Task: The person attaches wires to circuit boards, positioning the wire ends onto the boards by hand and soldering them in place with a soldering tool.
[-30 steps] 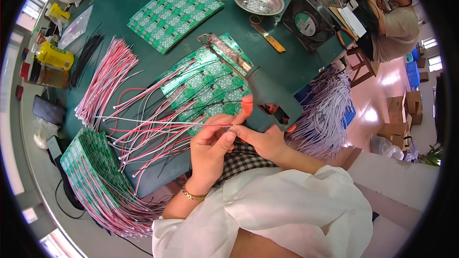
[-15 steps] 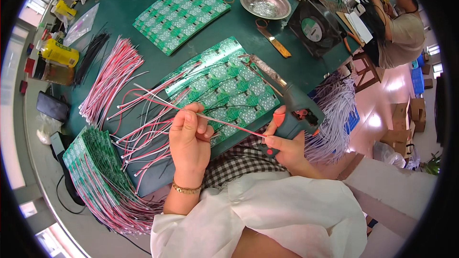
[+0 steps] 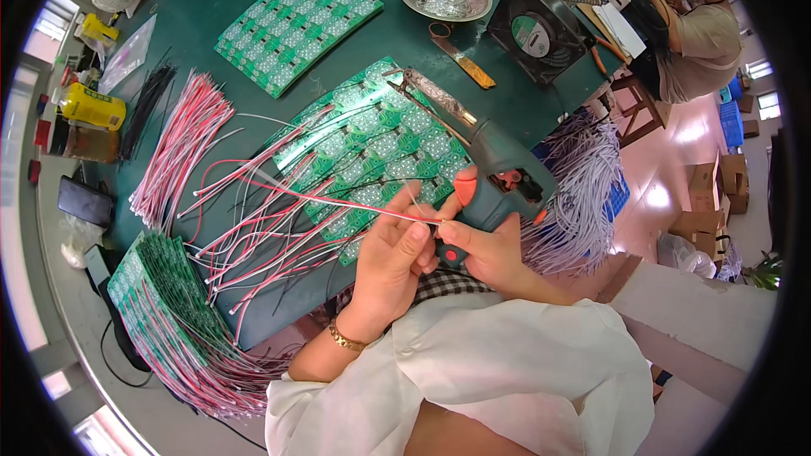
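The left hand is pinching a thin pink-and-white wire pair between thumb and fingertips, closed on it just above the near table edge. The wire's long axis is running nearly level, from the pinch at the right away to the left and slightly upward, over the panel of green circuit boards lying on the green table mat. The right hand is closing around the grip of a grey-green heat tool with an orange trigger; the tool's long metal nozzle is pointing up and to the left across the panel. The two hands are touching at the fingertips. A loose bundle of pink wires is lying to the left, well apart.
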Available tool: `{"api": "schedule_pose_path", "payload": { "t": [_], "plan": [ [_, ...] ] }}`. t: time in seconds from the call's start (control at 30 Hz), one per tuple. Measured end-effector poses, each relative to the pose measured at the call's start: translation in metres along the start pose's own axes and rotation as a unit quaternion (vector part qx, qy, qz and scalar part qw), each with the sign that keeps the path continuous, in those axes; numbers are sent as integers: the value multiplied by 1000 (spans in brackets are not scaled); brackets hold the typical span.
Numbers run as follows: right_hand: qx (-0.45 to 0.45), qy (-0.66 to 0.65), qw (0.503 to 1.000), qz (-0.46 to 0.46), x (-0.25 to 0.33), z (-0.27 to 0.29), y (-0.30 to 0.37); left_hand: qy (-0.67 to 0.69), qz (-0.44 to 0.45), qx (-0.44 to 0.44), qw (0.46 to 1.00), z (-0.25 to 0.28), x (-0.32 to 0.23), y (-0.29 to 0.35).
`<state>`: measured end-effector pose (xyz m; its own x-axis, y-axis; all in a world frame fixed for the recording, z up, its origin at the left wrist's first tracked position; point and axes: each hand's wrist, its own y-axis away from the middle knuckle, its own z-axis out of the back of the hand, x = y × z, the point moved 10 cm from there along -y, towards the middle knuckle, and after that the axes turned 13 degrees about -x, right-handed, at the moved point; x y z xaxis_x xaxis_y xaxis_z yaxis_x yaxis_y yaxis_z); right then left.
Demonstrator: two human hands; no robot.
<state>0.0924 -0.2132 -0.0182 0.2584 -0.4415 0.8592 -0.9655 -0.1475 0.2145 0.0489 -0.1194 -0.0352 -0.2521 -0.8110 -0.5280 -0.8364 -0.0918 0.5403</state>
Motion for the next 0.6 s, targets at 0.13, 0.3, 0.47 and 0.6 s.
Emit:
{"api": "schedule_pose_path", "payload": {
  "t": [0.13, 0.3, 0.47, 0.6],
  "plan": [
    [0, -18, 1000, 6, 0, 0, 2, -41, -9, 26, 999, 6, 7, -1],
    [23, -25, 999, -2, -1, -6, 6, -61, -99, 5, 993, 6, -5, 0],
    [-5, -33, 999, 17, -3, -3, 11, 20, -146, -12, 989, 10, -19, 3],
    [-21, -44, 997, 53, -2, 8, 11, 101, -191, -45, 975, 19, -57, 3]
  ]
}}
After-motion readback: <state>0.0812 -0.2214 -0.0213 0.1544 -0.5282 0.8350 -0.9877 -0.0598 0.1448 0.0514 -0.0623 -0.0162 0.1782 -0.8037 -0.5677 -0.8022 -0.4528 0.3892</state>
